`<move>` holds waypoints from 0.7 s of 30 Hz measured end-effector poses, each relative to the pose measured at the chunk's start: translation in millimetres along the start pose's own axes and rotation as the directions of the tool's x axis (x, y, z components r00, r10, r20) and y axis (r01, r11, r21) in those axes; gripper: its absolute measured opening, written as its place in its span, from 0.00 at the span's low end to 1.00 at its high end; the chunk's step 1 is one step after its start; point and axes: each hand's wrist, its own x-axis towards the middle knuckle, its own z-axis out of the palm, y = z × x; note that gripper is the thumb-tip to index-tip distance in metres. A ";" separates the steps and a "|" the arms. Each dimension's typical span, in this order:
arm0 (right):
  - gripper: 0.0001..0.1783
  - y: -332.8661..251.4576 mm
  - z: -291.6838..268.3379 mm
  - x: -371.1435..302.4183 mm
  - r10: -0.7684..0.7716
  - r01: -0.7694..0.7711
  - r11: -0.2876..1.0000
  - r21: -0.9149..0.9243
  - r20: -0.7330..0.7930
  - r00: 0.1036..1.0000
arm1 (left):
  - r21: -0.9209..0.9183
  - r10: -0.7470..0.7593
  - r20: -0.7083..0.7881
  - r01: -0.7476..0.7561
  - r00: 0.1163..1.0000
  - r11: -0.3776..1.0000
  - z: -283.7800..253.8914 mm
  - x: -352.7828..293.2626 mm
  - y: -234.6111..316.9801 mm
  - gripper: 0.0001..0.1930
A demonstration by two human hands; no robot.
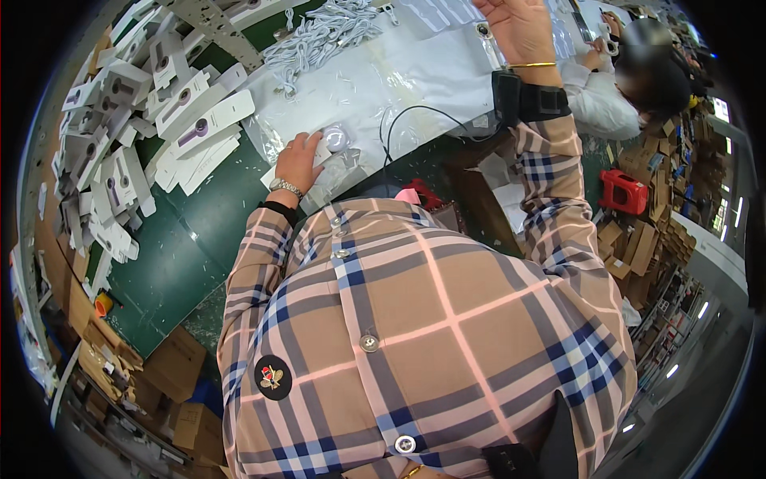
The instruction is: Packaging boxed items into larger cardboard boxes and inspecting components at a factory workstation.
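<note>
**Left hand down on a small white gadget, right hand way out over the plastic**

Nearest in, the left hand (299,164) is rested on a clear bag (339,172) lying on the green worktop (183,247). A small round white device (336,139) is seen right at the tips of its fingers (313,144), which are curled narrow around its edge; whether it's actually gripped or just touched can't be told. A black cable (415,112) is looped just past those fingers, to their right.

Further out, the right hand (519,28) is held up over a big clear plastic sheet (383,76), fingers spread wide, nothing in them as far as can be seen; the tips are cut off by the frame edge.

What could go wrong, as a guess: the bag is slick, so the device could get nudged off toward the worktop edge if it's pressed sideways. The cable could also be snagged by the right sleeve when that arm is drawn back.

Counts: one white device, one black cable, two hands. Beyond the left fingers, a bundle of white cords (319,36) too tangled to be counted, and off to their left a heap of white card packages (136,136), dozens at least. One red tool (624,191) sits far right, and another person (630,88) is seated beyond the right hand.
</note>
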 end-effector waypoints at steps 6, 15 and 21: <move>0.10 75.5 1.6 -42.9 0.185 -0.096 0.868 -0.488 0.138 0.973 | 0.058 0.053 -0.149 -0.044 0.987 0.997 1.7 -9.3 6.3 0.37; 0.14 257.0 -9.8 -151.0 0.540 -0.284 0.745 -0.603 0.298 0.787 | -0.005 -0.042 -0.153 0.042 0.987 0.999 4.5 -4.9 15.0 0.33; 0.17 255.2 -29.7 -129.6 0.433 0.293 0.350 -0.890 0.431 0.792 | -0.048 -0.093 -0.131 0.087 0.987 0.995 2.3 -6.1 16.6 0.32</move>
